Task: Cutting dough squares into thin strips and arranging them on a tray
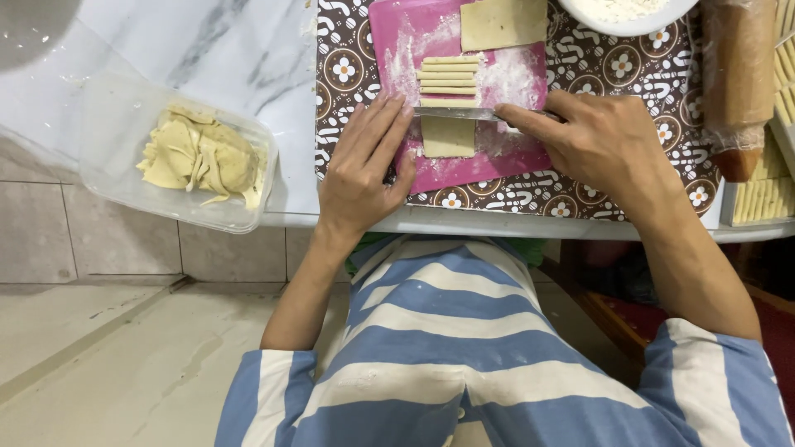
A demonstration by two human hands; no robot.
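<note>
My right hand (609,141) is closed in a narrow grip on the handle end of a knife (464,113), forefinger laid along the top. The blade lies crosswise on a slab of dough (448,136), which sits just under and slightly toward me from the grip, on a pink mat (513,161). My left hand (364,165) holds nothing: it rests flat and open, fingers together, fingertips touching the mat at the knife's far tip and just beside the dough's left edge.

Beyond the blade, away from me, a stack of cut strips (450,76) lies side by side, and further off a larger sheet of dough (501,22) waits on the same mat. The mat lies on a brown patterned cloth (596,70) over the surface.

I judge the dough soft, light and easily stretched or torn; the flour dusting on the mat suggests it would stick otherwise. I would take strips by sliding fingers under the whole length, not pinching one end. The knife looks thin and stiff, best held at the handle as it is.

Well to the left of my open hand, a clear plastic tub (116,186) holds dough scraps (199,157). To the right of the grip stands a rolling pin (737,83), wrapped in film, beside a tray of strips (762,199).
</note>
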